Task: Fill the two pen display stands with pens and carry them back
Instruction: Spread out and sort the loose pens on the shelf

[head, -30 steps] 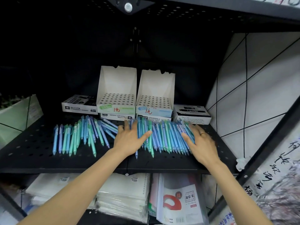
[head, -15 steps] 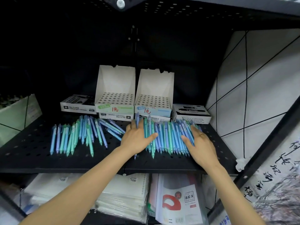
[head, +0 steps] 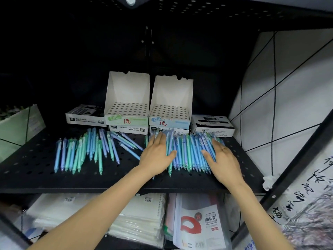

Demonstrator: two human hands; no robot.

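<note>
Pen display stands [head: 147, 112] holding no pens, left hand [head: 155, 156] and right hand [head: 223, 159] fingers flat on pens [head: 189, 152]

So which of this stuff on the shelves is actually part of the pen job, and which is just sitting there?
Part of the job:
green-label stand
blue-label stand
right pile of pens, pressed between left hand and right hand
left pile of pens

Just lying about:
marker boxes
notebooks on the shelf below
</note>
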